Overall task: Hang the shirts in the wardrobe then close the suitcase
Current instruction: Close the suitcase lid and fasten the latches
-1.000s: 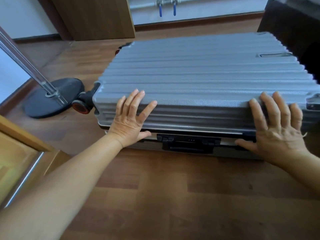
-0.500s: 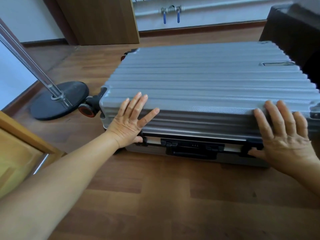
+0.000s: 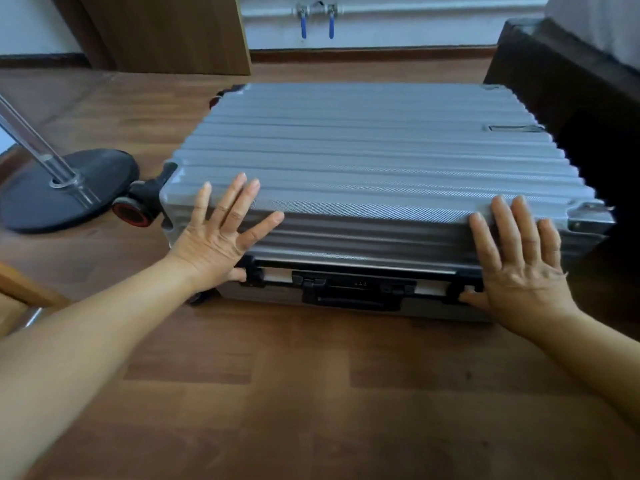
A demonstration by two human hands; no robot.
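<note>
The grey ribbed suitcase (image 3: 374, 161) lies flat on the wooden floor (image 3: 311, 393), lid down, its contents hidden. The left hand (image 3: 221, 237) and right hand (image 3: 519, 265) press on the lid's near edge with fingers straight and spread, thumbs touching the black latches (image 3: 349, 289).

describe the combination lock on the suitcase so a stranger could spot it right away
Find the grey ribbed suitcase lying flat on the wooden floor, then look at its near side wall, between the left hand and right hand. Midway along sits the combination lock, a black block just above the black carry handle, the only part showing small pale dials.
</note>
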